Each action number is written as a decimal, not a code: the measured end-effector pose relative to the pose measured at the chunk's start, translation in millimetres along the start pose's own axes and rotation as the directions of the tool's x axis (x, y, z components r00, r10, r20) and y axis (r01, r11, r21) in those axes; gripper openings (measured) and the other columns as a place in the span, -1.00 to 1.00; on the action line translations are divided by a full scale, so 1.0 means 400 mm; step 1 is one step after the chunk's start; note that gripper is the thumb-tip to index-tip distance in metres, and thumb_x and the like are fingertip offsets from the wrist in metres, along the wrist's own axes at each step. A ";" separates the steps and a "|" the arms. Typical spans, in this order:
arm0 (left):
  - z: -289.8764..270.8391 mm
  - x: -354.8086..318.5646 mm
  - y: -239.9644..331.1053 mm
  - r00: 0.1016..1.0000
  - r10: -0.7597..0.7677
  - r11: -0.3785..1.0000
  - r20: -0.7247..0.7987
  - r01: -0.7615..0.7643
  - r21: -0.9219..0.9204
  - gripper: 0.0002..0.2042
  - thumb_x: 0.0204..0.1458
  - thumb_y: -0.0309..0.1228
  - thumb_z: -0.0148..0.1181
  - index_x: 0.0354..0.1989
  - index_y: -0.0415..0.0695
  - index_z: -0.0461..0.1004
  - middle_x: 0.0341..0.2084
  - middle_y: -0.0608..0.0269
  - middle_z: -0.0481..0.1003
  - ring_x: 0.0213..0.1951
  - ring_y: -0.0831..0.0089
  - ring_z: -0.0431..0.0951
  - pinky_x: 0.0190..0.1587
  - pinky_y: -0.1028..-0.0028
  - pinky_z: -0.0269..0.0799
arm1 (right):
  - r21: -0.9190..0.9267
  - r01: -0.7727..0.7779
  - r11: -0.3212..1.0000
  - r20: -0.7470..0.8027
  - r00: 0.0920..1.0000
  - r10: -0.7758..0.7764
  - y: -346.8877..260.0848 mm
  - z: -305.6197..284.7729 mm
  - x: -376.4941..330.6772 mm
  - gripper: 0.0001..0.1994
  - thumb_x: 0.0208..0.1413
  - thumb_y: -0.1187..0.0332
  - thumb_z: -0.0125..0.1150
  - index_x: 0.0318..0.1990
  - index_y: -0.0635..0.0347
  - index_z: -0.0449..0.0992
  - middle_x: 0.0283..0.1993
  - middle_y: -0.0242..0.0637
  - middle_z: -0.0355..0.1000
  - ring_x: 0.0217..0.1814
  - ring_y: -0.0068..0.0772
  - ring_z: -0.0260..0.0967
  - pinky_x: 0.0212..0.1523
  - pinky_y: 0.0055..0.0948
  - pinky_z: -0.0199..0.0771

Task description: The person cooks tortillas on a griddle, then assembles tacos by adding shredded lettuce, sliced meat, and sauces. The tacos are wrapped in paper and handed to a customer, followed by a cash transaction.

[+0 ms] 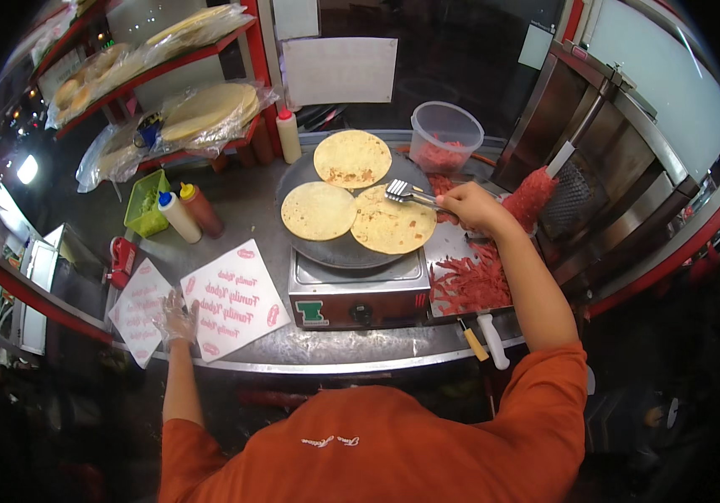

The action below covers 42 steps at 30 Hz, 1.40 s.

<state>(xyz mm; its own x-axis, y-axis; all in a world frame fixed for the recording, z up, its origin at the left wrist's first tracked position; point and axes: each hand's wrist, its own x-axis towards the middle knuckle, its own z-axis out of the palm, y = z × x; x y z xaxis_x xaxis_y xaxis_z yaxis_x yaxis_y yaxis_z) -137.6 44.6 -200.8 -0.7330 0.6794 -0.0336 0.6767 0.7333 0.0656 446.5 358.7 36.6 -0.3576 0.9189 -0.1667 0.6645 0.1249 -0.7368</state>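
While the left hand [177,318] spreads over paper [242,289] near bottles [179,220], right hand [469,206] grips tongs [410,194].

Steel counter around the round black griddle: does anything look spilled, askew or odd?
The long white handle and shorter yellow handle jut past the front edge of the steel counter near the shredded red meat; they might get knocked.
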 end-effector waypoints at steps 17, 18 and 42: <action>-0.009 0.000 0.006 1.000 0.018 1.000 0.022 -0.018 0.008 -0.23 0.27 0.26 -0.04 0.59 0.23 0.04 0.60 0.35 0.01 0.59 0.19 -0.03 0.42 -0.53 -0.22 | -0.136 -0.066 0.988 0.214 0.972 0.095 -0.141 0.060 0.042 -0.66 0.34 0.16 0.26 -0.34 0.27 0.71 -0.63 -0.36 0.39 -0.76 -0.58 0.15 -0.73 -0.46 0.02; -0.014 -0.003 0.010 0.999 0.018 1.000 0.032 -0.018 -0.010 -0.22 0.26 0.27 -0.04 0.59 0.23 0.04 0.60 0.36 0.01 0.59 0.19 -0.04 0.43 -0.53 -0.22 | -0.117 -0.027 0.993 0.209 0.977 0.051 -0.135 0.064 0.033 -0.66 0.34 0.16 0.27 -0.34 0.27 0.71 -0.63 -0.36 0.39 -0.76 -0.57 0.15 -0.73 -0.45 0.02; 0.068 0.008 -0.058 0.660 0.598 0.585 -0.454 -0.747 -0.316 -0.51 0.09 -0.15 0.38 0.18 -0.04 0.50 0.23 0.04 0.44 0.28 0.00 0.38 0.34 0.00 0.28 | -0.412 -0.067 0.909 -0.462 0.875 -0.145 -0.278 0.108 -0.244 -0.72 0.14 0.35 0.37 -0.02 0.25 0.69 -0.26 0.08 0.64 -0.18 -0.07 0.67 -0.11 -0.11 0.56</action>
<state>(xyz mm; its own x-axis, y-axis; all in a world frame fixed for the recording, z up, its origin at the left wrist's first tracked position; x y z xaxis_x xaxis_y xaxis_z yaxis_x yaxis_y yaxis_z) -153.8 30.5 -229.7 -0.1109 0.8758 0.4697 0.9216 -0.0862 0.3783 379.0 238.9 106.6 -0.1060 0.9589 0.2632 0.8979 0.2061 -0.3890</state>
